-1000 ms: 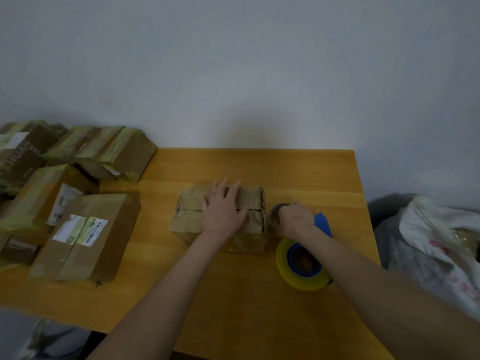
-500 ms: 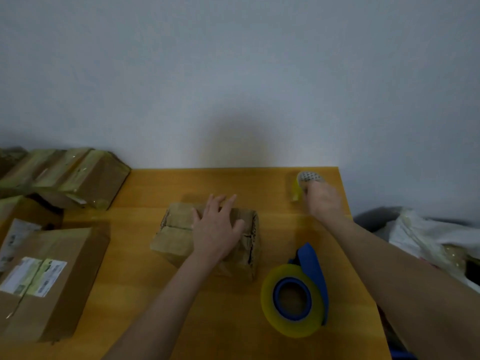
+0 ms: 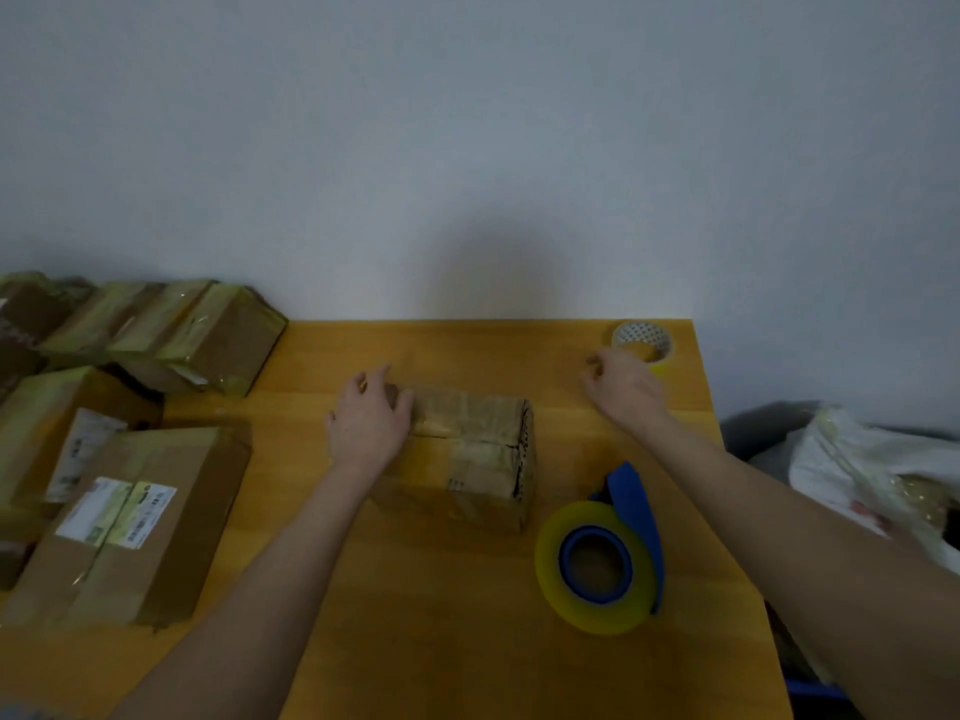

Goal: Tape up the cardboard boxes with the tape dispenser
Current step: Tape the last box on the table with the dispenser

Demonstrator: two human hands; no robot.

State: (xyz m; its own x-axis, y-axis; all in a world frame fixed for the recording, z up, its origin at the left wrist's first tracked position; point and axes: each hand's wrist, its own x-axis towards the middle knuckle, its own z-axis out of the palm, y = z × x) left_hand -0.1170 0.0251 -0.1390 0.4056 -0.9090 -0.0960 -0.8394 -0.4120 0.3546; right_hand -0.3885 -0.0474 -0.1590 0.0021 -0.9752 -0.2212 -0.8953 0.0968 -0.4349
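At the left lay taped boxes (image 3: 130, 527), but the middle cardboard box (image 3: 467, 449) seemed unfinished to me — your left hand (image 3: 369, 423) gripped its left end, your right hand (image 3: 623, 387) was loose and empty far right, the tape dispenser (image 3: 602, 563) lying unheld near right.

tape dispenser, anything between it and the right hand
Nothing visible. Only bare table lies between the right hand and the tape dispenser. The box sits left of that path; the small roll is beyond the hand.
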